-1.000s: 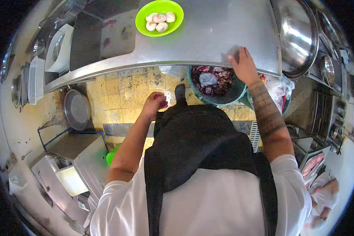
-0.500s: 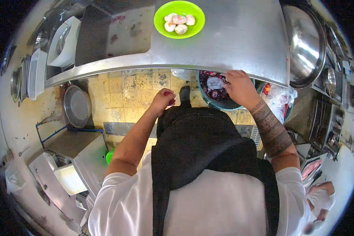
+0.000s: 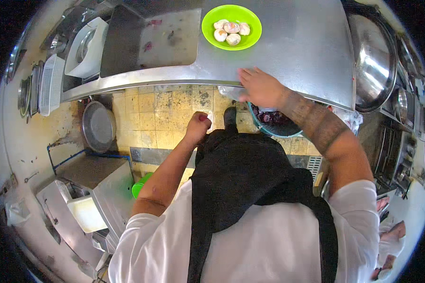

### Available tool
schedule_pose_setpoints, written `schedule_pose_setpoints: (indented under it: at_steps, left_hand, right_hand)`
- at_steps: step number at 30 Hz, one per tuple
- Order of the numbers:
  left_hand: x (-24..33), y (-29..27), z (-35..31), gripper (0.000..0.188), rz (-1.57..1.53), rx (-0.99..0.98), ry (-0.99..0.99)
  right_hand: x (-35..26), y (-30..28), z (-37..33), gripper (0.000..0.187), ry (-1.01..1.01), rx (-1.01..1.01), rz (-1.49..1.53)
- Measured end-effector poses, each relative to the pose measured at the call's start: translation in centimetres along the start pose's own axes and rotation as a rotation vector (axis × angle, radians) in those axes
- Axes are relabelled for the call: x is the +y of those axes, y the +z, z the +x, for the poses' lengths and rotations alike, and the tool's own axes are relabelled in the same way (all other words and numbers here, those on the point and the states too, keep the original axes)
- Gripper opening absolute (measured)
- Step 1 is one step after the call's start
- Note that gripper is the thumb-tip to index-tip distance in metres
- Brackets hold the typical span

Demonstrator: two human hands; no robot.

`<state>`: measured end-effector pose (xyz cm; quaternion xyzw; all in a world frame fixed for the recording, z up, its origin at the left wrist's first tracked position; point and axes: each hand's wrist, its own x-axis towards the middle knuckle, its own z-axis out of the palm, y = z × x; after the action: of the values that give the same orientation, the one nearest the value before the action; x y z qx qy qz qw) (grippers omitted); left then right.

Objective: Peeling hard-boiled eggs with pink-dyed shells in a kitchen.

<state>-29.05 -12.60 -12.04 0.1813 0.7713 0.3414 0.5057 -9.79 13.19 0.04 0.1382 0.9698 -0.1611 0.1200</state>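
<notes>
My left hand (image 3: 199, 126) is closed in front of my apron, over the tiled floor. A bit of red shows at its fingers, but I cannot make out what it is. My right hand (image 3: 262, 88) reaches to the steel counter's front edge (image 3: 170, 79), its fingers stretched out and nothing visible in them. Under that wrist stands a round bin with a teal rim (image 3: 268, 131), partly hidden by my forearm. Dark purple scraps (image 3: 283, 119) fill it. On the counter (image 3: 302, 42), a lime-green bowl (image 3: 252, 41) holds several pale rounded pieces (image 3: 232, 28).
Left along the counter is a sink basin (image 3: 170, 54) with reddish bits in it. A large steel bowl (image 3: 374, 56) leans at the counter's right end. A grey round tub (image 3: 98, 126) leans against the left wall. Another person (image 3: 392, 238) is at the lower right.
My right hand has moved left from over the bin to the counter edge, its fingers now stretched. My left hand stays closed. The view has shifted slightly.
</notes>
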Motion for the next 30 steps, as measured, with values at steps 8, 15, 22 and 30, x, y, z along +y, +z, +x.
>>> schedule_pose_setpoints:
  at_steps: [8, 15, 22, 30]
  left_hand:
    - [3.8, 1.5, -0.1, 0.022, -0.360, -0.219, -0.053]
    - [15.0, 4.0, 0.4, 0.009, -0.086, -0.327, 0.212]
    - [16.8, 3.1, 0.4, 0.015, 0.003, -0.367, 0.214]
    - [8.6, 0.1, -3.1, 0.017, -0.080, -0.312, 0.079]
  right_hand:
    - [3.7, -2.9, -16.5, 0.047, 0.466, -0.415, 0.233]
    - [0.5, 7.3, -18.9, 0.048, 0.364, -0.019, -0.092]
    - [0.3, 1.9, -9.5, 0.021, 0.239, 0.430, 0.175]
    - [5.1, -7.1, 8.6, 0.012, -0.116, 0.659, -0.048]
